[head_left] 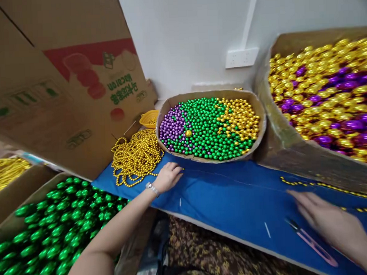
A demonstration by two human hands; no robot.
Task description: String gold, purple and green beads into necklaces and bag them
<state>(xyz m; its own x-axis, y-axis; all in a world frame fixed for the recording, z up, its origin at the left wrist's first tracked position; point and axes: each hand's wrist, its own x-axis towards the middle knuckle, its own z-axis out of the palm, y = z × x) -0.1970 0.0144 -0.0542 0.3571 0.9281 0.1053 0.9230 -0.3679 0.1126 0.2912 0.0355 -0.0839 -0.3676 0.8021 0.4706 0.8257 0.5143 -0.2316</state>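
Note:
A thin thread (234,180) runs slackly across the blue cloth between my two hands. My left hand (169,177), with a watch at the wrist, is closed on its left end, and a tiny yellowish spot shows at the fingertips. At the other end my right hand (327,216) is closed on the thread, slightly blurred, its fingertips together. A pink-handled thread snipper (312,243) lies just below the right hand. Beyond that hand rests a strand of gold beads (334,185). Left of my left hand sits a heap of gold bead strings (137,155).
An oval cardboard tub (213,158) holds purple, green and gold beads. Larger gold and purple beads fill a box (293,149) at right; green ones fill a box (1,226) at lower left. A big carton (89,145), a yellow basket (147,118) and wall socket (241,58) stand behind.

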